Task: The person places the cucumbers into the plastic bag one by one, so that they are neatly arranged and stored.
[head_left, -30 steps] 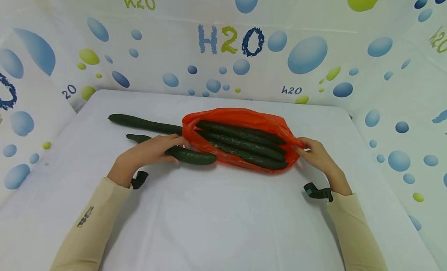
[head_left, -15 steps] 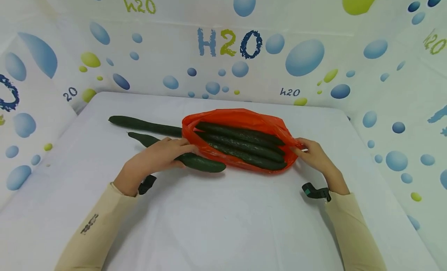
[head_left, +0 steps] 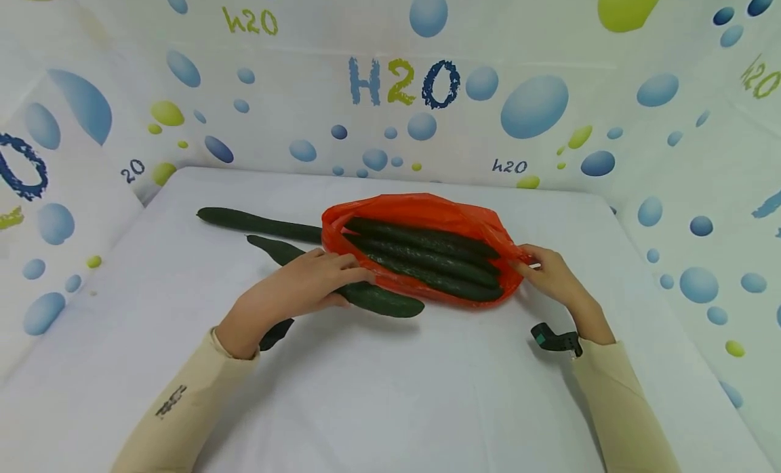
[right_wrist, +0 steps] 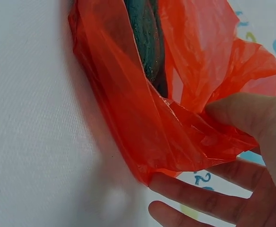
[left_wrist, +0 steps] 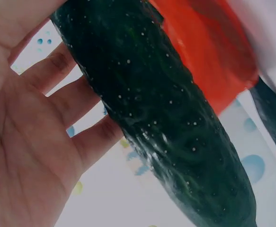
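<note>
My left hand [head_left: 305, 283] grips a long dark green cucumber [head_left: 384, 301] around its middle, in front of the red plastic bag [head_left: 421, 203]. In the left wrist view the cucumber [left_wrist: 147, 104] crosses the picture, with thumb and fingers on its upper part. A shadow lies under its right end. The bag, opened upward, has several cucumbers [head_left: 433, 256] side by side inside. At the bag's right end my right hand [head_left: 552, 273] pinches the gathered plastic; in the right wrist view the thumb presses the red film [right_wrist: 209, 137] against the fingers.
Another cucumber [head_left: 256, 223] lies on the white table [head_left: 390, 392] at the back left, its right end reaching the bag's left edge. Behind the table hangs a patterned curtain [head_left: 281, 87] with blue and green drops.
My left hand has carried the held cucumber to the right and toward me, and its right end now sits in front of the bag. The right hand keeps its hold on the bag.
</note>
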Demonstrator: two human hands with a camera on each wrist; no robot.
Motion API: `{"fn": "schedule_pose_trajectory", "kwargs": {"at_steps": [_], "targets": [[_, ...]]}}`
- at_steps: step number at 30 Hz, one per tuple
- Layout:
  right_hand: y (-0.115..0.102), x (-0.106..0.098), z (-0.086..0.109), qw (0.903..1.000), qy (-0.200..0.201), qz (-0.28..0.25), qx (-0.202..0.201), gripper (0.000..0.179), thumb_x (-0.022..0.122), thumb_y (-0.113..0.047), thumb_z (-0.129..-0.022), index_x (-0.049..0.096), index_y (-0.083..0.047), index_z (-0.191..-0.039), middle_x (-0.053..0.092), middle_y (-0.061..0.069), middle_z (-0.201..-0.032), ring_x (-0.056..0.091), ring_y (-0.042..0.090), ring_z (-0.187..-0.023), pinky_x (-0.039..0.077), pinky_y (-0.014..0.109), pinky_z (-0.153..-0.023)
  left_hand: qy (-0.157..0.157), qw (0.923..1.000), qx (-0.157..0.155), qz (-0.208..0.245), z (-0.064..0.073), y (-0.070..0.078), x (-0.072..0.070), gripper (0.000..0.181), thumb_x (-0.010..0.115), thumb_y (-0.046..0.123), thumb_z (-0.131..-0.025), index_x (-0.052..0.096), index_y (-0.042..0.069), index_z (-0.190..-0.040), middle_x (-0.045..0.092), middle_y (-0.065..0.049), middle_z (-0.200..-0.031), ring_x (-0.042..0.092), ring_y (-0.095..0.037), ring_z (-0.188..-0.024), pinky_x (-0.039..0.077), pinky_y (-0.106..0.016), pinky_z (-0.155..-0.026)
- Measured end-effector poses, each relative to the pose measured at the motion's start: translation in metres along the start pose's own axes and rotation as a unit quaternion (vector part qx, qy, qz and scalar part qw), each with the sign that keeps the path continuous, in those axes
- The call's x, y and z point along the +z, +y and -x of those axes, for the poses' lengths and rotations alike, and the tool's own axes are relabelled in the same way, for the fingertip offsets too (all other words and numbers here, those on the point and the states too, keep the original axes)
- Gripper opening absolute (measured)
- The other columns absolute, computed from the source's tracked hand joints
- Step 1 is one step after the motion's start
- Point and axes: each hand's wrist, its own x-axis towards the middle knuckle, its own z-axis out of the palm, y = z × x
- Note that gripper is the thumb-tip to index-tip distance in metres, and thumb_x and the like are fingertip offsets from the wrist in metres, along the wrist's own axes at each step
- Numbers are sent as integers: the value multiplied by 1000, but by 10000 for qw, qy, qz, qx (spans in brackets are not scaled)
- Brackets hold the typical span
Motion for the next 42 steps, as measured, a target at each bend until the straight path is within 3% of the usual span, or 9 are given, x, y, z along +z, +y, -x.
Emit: {"fn": "schedule_pose_trajectory", "kwargs": {"at_steps": [13, 26, 34, 42], "targets": [[1, -9, -7, 10000, -13, 77, 59, 32, 53, -14, -100, 58, 5, -125, 61, 27, -120, 59, 41, -106, 52, 57, -87, 334, 9969, 457, -546, -29, 18, -14, 55, 79, 31, -82, 57, 18, -131, 61, -4, -112, 64, -22, -98, 48, -37, -81], [0, -12, -6, 9999, -86, 86, 75, 32, 53, -14, -100, 58, 6, -125, 62, 27, -119, 58, 42, -108, 50, 58, -90, 295, 9866, 1042, -1218, -58, 53, -22, 53, 73, 37, -87, 53, 23, -134, 61, -1, -119, 62, -22, -104, 49, -36, -86], [2, -13, -5, 9998, -80, 92, 170, 32, 53, -14, -100, 58, 5, -125, 62, 27, -118, 58, 42, -107, 50, 58, -90, 169, 9862, 1232, -1097, -82, 68, -23, 51, 70, 40, -89, 51, 27, -134, 60, 0, -121, 61, -20, -107, 48, -34, -87], [2, -6, -7, 9997, -140, 27, 173, 31, 53, -14, -100, 58, 4, -125, 63, 26, -119, 57, 42, -110, 49, 58, -92, 210, 9855, 1295, -1075, -93, 70, -15, 50, 71, 39, -89, 52, 27, -134, 61, 1, -120, 61, -20, -107, 48, -32, -85]]}}
